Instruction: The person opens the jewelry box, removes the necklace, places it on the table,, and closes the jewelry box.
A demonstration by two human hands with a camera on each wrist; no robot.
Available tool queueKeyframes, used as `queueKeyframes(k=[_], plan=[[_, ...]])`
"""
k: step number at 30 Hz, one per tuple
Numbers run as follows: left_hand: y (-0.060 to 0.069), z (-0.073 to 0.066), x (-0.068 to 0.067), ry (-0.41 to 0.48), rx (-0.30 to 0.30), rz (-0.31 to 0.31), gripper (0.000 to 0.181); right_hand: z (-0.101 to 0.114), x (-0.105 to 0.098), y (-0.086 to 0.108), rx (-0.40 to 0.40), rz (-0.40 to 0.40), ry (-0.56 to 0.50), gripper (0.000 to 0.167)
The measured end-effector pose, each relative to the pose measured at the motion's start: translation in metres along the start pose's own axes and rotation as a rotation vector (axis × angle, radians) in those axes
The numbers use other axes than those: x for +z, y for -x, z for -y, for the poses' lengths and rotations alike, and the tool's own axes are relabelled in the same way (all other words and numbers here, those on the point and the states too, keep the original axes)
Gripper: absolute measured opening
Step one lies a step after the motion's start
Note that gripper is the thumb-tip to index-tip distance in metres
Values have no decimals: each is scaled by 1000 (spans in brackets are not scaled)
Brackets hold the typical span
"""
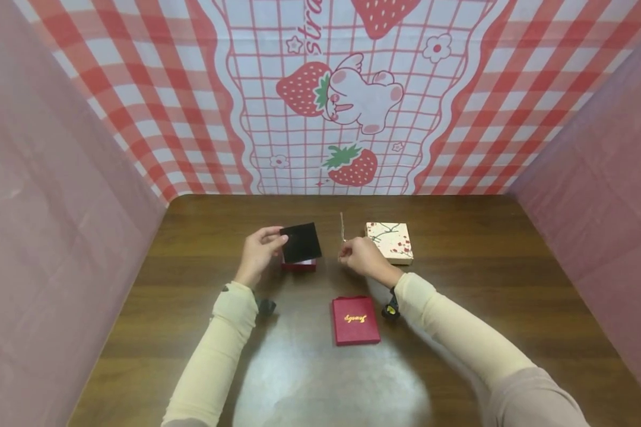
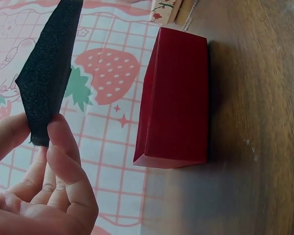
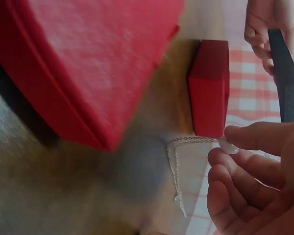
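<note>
Between thumb and fingers, my left hand [image 1: 259, 252] pinches a thin black foam pad [image 1: 301, 243] by its edge. The pad is held tilted above an open red box [image 1: 299, 267], whose inside is mostly hidden in the head view. To the right of that box, my right hand [image 1: 365, 256] pinches a silver chain necklace [image 1: 342, 222] near its pale, rounded pendant [image 3: 228, 146]. In the right wrist view the chain trails away from the fingertips and ends in a loose tail.
A red lid [image 1: 355, 320] with gold "Jewelry" lettering lies nearer on the wooden table [image 1: 139, 332]. A cream box with a floral print [image 1: 389, 240] sits just beyond the right hand. A strawberry-patterned cloth [image 1: 320, 130] hangs behind, with pink cloth at both sides.
</note>
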State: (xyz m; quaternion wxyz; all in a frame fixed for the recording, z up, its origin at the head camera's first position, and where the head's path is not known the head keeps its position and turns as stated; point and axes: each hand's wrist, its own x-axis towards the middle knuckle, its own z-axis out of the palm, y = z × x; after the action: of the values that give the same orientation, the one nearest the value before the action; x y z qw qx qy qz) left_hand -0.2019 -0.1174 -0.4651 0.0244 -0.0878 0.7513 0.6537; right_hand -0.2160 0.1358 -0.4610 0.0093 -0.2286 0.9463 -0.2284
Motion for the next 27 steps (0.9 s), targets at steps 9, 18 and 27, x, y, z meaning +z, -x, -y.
queueKeyframes(k=[9, 18, 27], plan=[[1, -3, 1, 5, -1, -3, 35, -3, 11, 8, -14, 64, 2, 5], [2, 0, 3, 15, -20, 1, 35, -1, 23, 19, -10, 138, 31, 9], [0, 1, 3, 11, -21, 5, 34, 1, 28, 24, -24, 154, 53, 8]])
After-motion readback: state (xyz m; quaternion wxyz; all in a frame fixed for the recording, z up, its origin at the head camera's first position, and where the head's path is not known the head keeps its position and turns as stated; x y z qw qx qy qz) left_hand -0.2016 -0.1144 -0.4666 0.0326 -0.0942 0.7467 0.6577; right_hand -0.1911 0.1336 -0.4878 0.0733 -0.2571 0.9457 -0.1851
